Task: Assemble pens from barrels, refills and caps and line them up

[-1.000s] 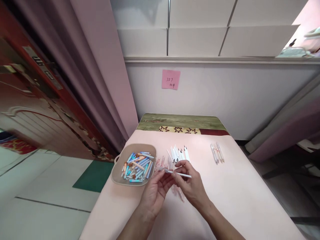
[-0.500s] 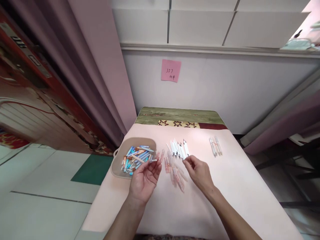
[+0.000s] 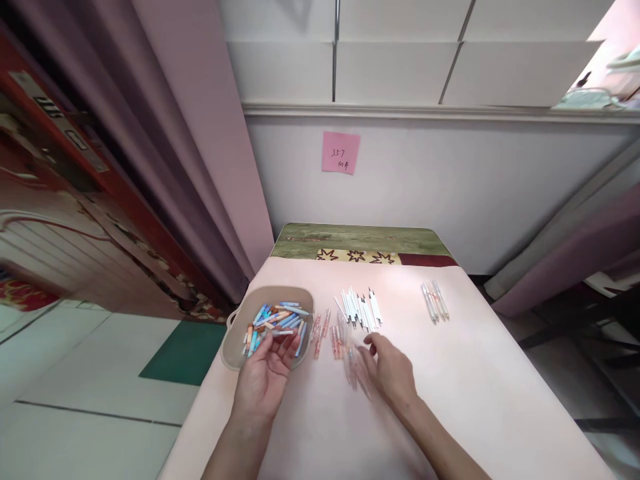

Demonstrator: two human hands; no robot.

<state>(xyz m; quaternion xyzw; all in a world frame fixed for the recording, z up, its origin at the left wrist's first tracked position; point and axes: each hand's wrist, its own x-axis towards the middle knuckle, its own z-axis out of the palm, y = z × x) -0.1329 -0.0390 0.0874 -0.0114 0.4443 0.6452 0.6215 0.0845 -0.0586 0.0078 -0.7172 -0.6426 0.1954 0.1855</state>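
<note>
Before you, a pale wall (image 3: 425,173) rises behind the counter (image 3: 480,380), and at your left side hangs a mauve curtain (image 3: 170,133). Your counter has a light pink cover (image 3: 310,427), which leaves a green wood-patterned strip (image 3: 405,238) visible at the far end. On the left part of it stands a beige basket (image 3: 231,347), filled with many pen parts (image 3: 287,320) in blue, turquoise, orange and white.

Your left hand (image 3: 264,380) is over the near side of the basket, palm upward, and its grip pinches a small slim piece (image 3: 281,333) between thumb and fingers. Your right hand (image 3: 394,368) is lowered, with bent fingers, at the clear barrels (image 3: 353,373), which lie in the middle and look blurred; I cannot tell whether this grip has grasped one of them.

Behind the barrels you have a loose row of white sticks (image 3: 356,310) with dark tips. Between the basket and the barrels lie short pink-patterned tubes (image 3: 319,337), in two small groups. Well apart, on the right, several pale pens (image 3: 435,302) lie side by side. On the wall you can see a pink note (image 3: 341,152) with handwriting.
</note>
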